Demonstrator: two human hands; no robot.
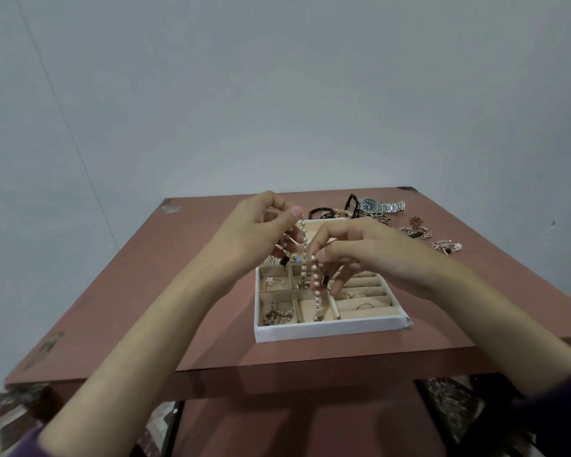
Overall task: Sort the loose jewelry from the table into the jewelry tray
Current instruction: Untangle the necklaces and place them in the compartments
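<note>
A white jewelry tray [327,329] with beige compartments sits on the reddish table [152,275]. Above it hangs a pearl strand [316,285]. My left hand [261,225] pinches its upper part between thumb and fingers. My right hand [353,252] pinches the strand lower down, and its end dangles into a front middle compartment. Rings [360,294] lie in the tray's right slots, a small chain pile [276,315] in the front left compartment. Loose pieces remain on the table behind: a silver watch [378,205], dark braided bracelets [322,212], gold chains [416,229] and a floral piece [447,246].
The table stands against a plain grey wall. Its near edge [277,371] lies just in front of the tray, with a lower shelf and patterned floor below. Bare tabletop stretches to the left of the tray.
</note>
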